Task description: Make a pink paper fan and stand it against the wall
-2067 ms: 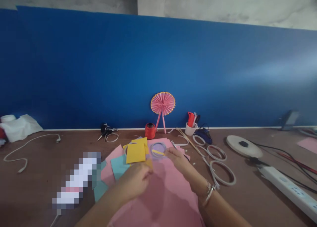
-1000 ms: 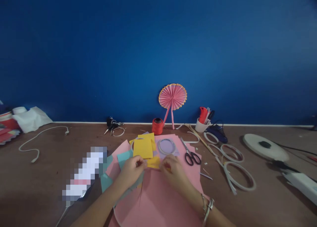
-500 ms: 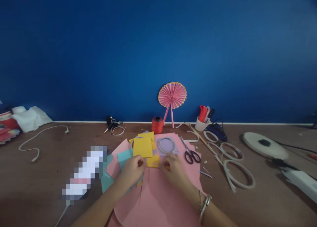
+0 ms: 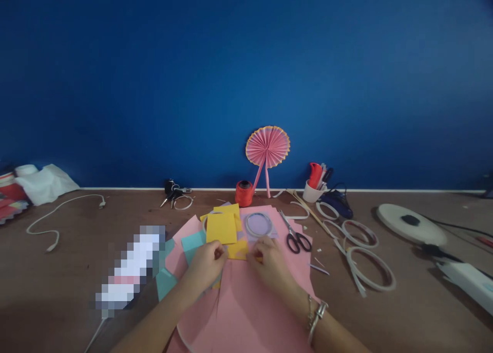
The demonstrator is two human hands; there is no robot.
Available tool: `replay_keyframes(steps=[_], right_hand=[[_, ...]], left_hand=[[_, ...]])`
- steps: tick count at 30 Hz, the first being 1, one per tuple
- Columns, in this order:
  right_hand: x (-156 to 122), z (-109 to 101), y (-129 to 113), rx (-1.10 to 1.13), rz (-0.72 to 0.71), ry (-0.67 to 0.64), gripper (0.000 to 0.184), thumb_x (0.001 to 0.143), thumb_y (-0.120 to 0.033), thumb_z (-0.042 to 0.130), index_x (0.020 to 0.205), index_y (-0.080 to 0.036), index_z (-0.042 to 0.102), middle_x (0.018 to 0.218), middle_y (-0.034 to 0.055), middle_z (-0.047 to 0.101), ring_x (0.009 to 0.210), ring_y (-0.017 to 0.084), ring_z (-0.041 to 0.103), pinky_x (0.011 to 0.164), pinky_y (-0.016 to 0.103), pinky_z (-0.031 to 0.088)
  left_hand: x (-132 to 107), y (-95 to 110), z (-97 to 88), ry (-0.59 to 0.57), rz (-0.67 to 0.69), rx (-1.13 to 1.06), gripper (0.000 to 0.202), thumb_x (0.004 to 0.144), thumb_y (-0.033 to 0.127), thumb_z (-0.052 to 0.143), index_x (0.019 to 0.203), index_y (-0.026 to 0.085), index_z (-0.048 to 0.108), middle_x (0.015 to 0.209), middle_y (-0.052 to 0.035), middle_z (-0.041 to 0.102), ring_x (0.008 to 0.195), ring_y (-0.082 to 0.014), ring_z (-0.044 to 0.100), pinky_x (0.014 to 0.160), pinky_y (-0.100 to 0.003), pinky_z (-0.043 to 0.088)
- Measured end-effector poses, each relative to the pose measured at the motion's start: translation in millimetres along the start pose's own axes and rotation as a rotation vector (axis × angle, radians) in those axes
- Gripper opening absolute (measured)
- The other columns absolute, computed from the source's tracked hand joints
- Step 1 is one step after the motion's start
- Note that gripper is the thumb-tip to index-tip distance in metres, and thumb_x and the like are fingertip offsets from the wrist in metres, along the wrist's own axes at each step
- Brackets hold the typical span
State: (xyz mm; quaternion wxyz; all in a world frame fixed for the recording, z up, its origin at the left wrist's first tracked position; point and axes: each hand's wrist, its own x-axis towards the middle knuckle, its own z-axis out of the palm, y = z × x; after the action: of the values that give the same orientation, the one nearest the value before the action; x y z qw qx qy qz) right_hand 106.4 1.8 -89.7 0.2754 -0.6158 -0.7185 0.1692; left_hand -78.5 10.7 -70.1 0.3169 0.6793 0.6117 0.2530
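Near the lower centre of the frame, a yellow paper piece [image 4: 237,250] is lying between the 2 hands, just above the large pink sheet [image 4: 254,312]. It is looking flat and bright, with a fairly straight lower edge, and its ends are disappearing behind the fingers. The left hand [image 4: 207,265] is resting at its left end, thumb and forefinger bent close together; the right hand [image 4: 271,265] is resting at its right end, fingers likewise bent together. I cannot tell whether either hand is pinching the paper or only touching it. A bit of yellow is showing beneath the right hand.

Just above the left hand, 2 yellow squares [image 4: 221,228] are overlapping, the nearer looking smooth and square-cornered. Teal paper [image 4: 191,244] is showing to their lower left. Right of the squares, a pale ring [image 4: 247,226] is sitting on lilac paper [image 4: 275,231], and black-handled scissors [image 4: 294,234] are lying beside it, slightly parted. Above, a pleated pink fan [image 4: 267,146] with yellow edging is standing near the blue panel [image 4: 154,86].
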Motion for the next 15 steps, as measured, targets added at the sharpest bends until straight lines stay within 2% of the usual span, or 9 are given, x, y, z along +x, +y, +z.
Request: replay_keyframes(steps=[15], right_hand=[[-1.6,-0.1,-1.7,0.005,0.014,0.002,0.022,0.074,-0.012,0.055,0.054,-0.018,0.049,0.074,0.0042,0.056,0.076,0.019,0.048,0.066,0.028,0.035]], left_hand=[[-1.0,1.7,2.2,-0.008,-0.031,0.035,0.018,0.076,0.014,0.048,0.059,0.02,0.049,0.062,-0.0001,0.061,0.062,-0.0157,0.058,0.057,-0.024,0.037]])
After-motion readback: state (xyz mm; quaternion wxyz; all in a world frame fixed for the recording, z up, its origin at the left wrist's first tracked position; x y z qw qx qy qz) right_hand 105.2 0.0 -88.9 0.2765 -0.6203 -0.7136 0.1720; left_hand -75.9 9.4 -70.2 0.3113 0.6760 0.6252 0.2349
